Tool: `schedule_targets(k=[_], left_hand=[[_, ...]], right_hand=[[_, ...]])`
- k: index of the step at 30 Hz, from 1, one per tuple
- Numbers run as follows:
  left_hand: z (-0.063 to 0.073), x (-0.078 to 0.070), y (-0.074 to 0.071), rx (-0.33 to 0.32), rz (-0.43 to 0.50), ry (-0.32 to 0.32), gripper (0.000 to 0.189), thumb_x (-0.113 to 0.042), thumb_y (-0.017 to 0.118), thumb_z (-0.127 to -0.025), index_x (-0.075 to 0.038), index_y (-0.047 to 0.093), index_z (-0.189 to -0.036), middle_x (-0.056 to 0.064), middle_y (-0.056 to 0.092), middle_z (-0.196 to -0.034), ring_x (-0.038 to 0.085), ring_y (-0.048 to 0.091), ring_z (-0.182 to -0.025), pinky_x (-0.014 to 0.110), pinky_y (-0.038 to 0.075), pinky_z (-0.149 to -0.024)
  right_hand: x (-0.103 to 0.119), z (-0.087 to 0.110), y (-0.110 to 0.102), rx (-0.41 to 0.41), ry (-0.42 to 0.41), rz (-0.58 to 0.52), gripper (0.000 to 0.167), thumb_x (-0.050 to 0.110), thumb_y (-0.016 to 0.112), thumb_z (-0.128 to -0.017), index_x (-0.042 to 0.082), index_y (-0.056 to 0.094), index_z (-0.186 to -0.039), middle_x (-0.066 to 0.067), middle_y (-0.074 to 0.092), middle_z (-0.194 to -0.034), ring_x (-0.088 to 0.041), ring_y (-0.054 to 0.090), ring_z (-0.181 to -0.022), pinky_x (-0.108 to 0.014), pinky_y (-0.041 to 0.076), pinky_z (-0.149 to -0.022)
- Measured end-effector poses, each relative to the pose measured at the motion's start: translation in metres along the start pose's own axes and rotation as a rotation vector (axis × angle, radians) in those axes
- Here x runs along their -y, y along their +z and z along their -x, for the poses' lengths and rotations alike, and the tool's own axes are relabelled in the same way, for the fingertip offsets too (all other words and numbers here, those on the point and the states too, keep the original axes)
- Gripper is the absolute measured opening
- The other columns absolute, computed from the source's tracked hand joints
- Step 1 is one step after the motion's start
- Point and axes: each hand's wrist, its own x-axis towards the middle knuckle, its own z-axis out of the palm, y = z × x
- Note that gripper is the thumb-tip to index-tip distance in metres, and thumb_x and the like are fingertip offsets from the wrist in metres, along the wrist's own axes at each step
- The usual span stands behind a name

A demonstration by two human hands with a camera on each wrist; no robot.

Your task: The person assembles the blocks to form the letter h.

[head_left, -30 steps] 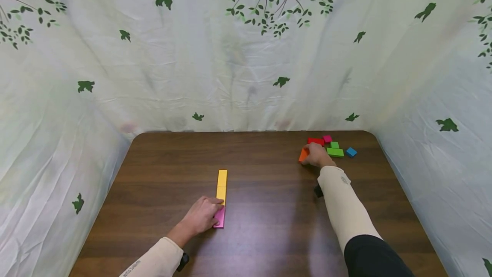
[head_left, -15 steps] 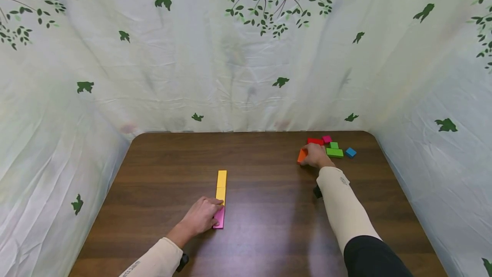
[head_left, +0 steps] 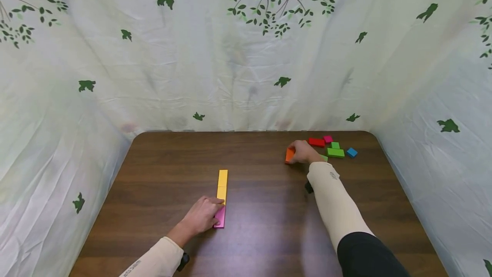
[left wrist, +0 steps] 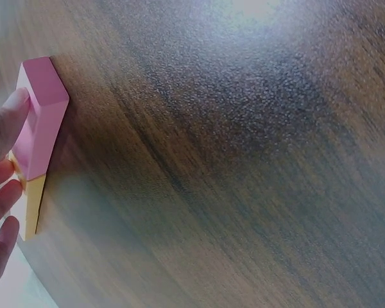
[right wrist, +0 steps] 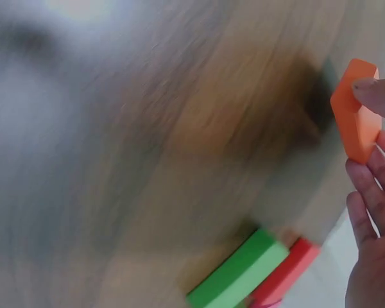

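Note:
In the head view, two yellow blocks (head_left: 222, 178) and a pink block (head_left: 219, 218) lie end to end in a straight row on the table. My left hand (head_left: 200, 216) rests against the row from the left, its thumb on the pink block (left wrist: 46, 122) and other fingertips by the yellow part (left wrist: 33, 202) in the left wrist view. Farther back on the right, my right hand (head_left: 304, 152) holds an orange block (head_left: 289, 155) between thumb and fingers. The right wrist view has this orange block (right wrist: 348, 122) raised off the table.
Right of my right hand sit a red block (head_left: 317, 142), a magenta block (head_left: 327, 139), a small green block (head_left: 335, 145), a longer green block (head_left: 336, 153) and a blue block (head_left: 351, 152). Another green piece (head_left: 325, 158) is partly hidden by my wrist. A printed curtain (head_left: 246, 63) hangs behind the table.
My right hand has moved left with the orange block, away from the other blocks, uncovering part of a green one. My left hand and the row have not moved.

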Motion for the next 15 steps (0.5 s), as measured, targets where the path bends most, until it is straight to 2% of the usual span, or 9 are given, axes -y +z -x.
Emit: schedule_targets(k=[7, 10, 15], left_hand=[[0.002, 0.001, 0.000, -0.034, -0.010, 0.024, 0.032, -0.018, 0.083, -0.070, -0.005, 0.074, -0.098, 0.008, 0.072, -0.104, 0.022, 0.068, -0.094, 0.040, 0.050, -0.079], [0.003, 0.001, 0.000, -0.025, -0.013, 0.020, 0.032, -0.018, 0.083, -0.071, -0.005, 0.074, -0.099, 0.008, 0.072, -0.105, 0.022, 0.068, -0.095, 0.041, 0.050, -0.079], [0.002, 0.000, 0.000, 0.017, -0.010, -0.001, 0.033, -0.019, 0.082, -0.074, -0.005, 0.074, -0.103, 0.008, 0.071, -0.109, 0.022, 0.067, -0.100, 0.041, 0.050, -0.083]], right_hand=[[0.033, -0.022, 0.006, 0.073, -0.051, 0.041, 0.054, 0.015, 0.078, -0.076, -0.002, 0.061, -0.124, -0.011, 0.062, -0.106, -0.026, 0.053, -0.093, -0.036, 0.047, -0.083], [0.049, -0.030, 0.009, 0.091, -0.060, 0.045, 0.053, 0.014, 0.077, -0.076, -0.001, 0.061, -0.124, -0.010, 0.062, -0.106, -0.024, 0.052, -0.093, -0.035, 0.047, -0.082], [0.074, -0.040, 0.014, 0.096, -0.129, 0.087, 0.051, 0.014, 0.078, -0.075, 0.000, 0.063, -0.122, -0.009, 0.063, -0.106, -0.023, 0.053, -0.090, -0.032, 0.047, -0.080]])
